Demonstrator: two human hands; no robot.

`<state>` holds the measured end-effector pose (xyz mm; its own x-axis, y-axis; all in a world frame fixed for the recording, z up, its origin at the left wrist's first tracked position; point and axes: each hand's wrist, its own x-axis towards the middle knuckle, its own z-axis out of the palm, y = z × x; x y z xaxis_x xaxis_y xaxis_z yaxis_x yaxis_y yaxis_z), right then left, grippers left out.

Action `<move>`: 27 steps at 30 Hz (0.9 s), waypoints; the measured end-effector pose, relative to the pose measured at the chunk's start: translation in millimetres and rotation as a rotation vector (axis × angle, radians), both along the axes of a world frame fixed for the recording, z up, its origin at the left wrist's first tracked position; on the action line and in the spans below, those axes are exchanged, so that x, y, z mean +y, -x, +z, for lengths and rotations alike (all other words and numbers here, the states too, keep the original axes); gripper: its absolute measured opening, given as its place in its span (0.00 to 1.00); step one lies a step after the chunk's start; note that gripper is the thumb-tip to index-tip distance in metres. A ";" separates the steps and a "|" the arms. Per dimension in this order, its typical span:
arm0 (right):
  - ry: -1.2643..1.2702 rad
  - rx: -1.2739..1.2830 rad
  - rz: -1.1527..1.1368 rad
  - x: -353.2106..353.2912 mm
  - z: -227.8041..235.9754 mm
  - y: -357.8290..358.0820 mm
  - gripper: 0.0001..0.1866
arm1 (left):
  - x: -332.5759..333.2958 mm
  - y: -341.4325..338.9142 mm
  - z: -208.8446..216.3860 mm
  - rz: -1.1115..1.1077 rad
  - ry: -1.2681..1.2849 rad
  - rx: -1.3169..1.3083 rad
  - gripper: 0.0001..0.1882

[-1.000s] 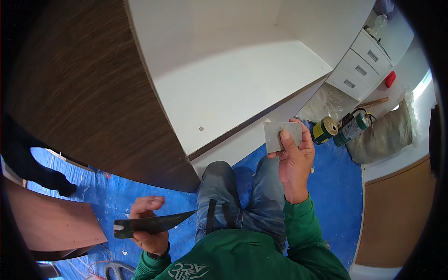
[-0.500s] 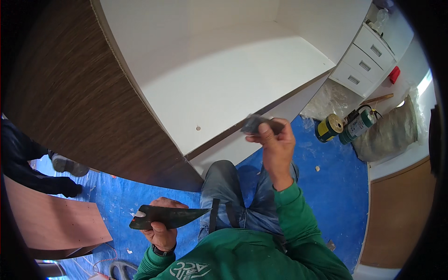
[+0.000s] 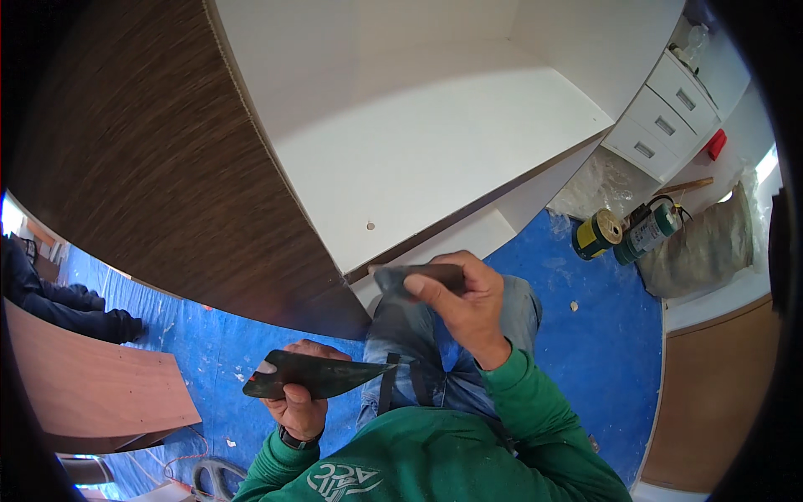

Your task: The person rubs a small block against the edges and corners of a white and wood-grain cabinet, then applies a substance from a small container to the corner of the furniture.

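In my left hand (image 3: 301, 400) is a dark green-black flat piece (image 3: 322, 374), wide at one end and tapering to a point at the right. A small pale dab and a touch of red show near its wide end. My right hand (image 3: 475, 311) grips a putty knife (image 3: 435, 274) or similar scraper, its grey blade pointing left and smeared by motion. The blade is above my knees, apart from the flat piece. In front of me stands a white open cabinet (image 3: 418, 134) with a dark wood-grain side panel (image 3: 167, 159); a small round mark shows on its white board.
Blue sheeting (image 3: 585, 360) covers the floor. At the right are a green-yellow can (image 3: 597, 234), a green cylinder (image 3: 647, 235), a grey sack (image 3: 703, 247) and white drawers (image 3: 665, 125). A pinkish curved panel (image 3: 100, 381) lies left, near another person's legs (image 3: 63, 305).
My right hand has moved down and left with the scraper, toward the flat piece. My left hand has barely moved. The view has shifted a little, and the other person's legs sit farther left.
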<state>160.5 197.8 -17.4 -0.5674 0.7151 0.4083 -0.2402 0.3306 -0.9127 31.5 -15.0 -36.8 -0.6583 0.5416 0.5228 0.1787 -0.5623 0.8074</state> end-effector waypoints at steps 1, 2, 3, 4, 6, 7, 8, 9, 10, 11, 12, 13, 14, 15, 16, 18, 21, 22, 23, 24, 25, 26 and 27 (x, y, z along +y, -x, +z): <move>0.116 0.078 -0.025 -0.1 8.4 -1.3 0.10 | 1.0 0.7 0.0 -0.004 -0.010 0.033 0.26; 0.233 0.156 -0.051 3.6 19.1 -3.3 0.10 | 0.7 2.3 0.1 0.006 -0.006 0.053 0.25; 0.345 0.232 -0.082 11.0 26.8 -6.2 0.10 | 0.6 4.6 0.2 0.010 -0.005 0.071 0.25; 0.358 0.265 -0.158 26.2 30.9 -10.7 0.11 | -0.6 6.4 0.9 0.021 0.000 0.093 0.24; 0.338 0.343 -0.322 55.9 40.3 -19.4 0.11 | -1.8 7.7 -0.4 0.019 -0.006 0.062 0.24; 0.337 0.321 -0.322 66.5 42.5 -24.2 0.11 | -1.8 7.8 -1.8 0.015 -0.011 0.045 0.23; 0.335 0.299 -0.322 75.5 43.5 -28.4 0.11 | -2.0 7.2 -2.9 0.016 -0.006 0.035 0.23; 0.337 0.279 -0.322 78.7 44.8 -29.0 0.11 | -2.2 6.8 -3.7 0.017 0.001 0.027 0.23; 0.360 0.257 -0.305 76.5 44.9 -26.2 0.10 | -2.1 6.7 -4.2 0.018 0.009 0.019 0.23; 0.372 0.221 -0.268 69.3 45.7 -22.1 0.10 | -1.4 7.5 -4.7 0.007 0.003 0.032 0.23; 0.383 0.183 -0.226 55.5 48.2 -15.0 0.10 | -1.4 8.4 -6.7 0.000 -0.003 0.044 0.23; 0.396 0.144 -0.188 40.5 51.2 -8.6 0.10 | -1.4 9.2 -6.9 -0.009 -0.007 0.055 0.23; 0.417 0.103 -0.140 22.5 54.3 -1.5 0.10 | -0.8 9.0 -6.2 -0.006 -0.007 0.054 0.23; 0.437 0.063 -0.095 3.3 58.4 5.2 0.10 | 0.7 8.3 -3.6 -0.005 -0.008 0.054 0.23; 0.455 0.023 -0.050 -6.8 60.3 7.4 0.11 | 1.8 7.9 -1.9 -0.004 -0.010 0.053 0.23; 0.503 0.103 -0.001 -9.9 58.2 3.9 0.12 | 0.9 9.4 -2.6 0.014 -0.026 0.078 0.23; 0.485 0.202 -0.103 13.0 56.5 -7.6 0.12 | -4.5 11.9 -6.8 0.022 -0.033 0.064 0.22; 0.445 0.232 -0.163 27.6 57.0 -11.5 0.12 | -7.3 11.3 -7.8 0.025 -0.033 0.050 0.22; 0.405 0.262 -0.224 41.4 57.2 -14.7 0.12 | -9.7 9.9 -8.6 0.020 -0.025 0.012 0.22; 0.384 0.240 -0.241 56.5 56.9 -18.9 0.12 | -10.8 8.3 -9.4 0.010 -0.017 -0.026 0.22; 0.358 0.220 -0.263 70.8 57.7 -24.1 0.12 | -10.4 7.1 -9.7 -0.006 -0.013 -0.064 0.22; 0.332 0.199 -0.285 77.8 58.4 -27.8 0.12 | -10.0 6.4 -9.0 -0.006 -0.005 -0.039 0.22; 0.327 0.177 -0.283 78.0 57.9 -27.9 0.12 | -9.3 6.4 -7.7 -0.005 0.005 -0.010 0.22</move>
<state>188.4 275.8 40.5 -0.2732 0.9391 0.2086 -0.3437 0.1072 -0.9329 25.1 -24.3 -44.5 -0.6611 0.5472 0.5133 0.1676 -0.5592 0.8119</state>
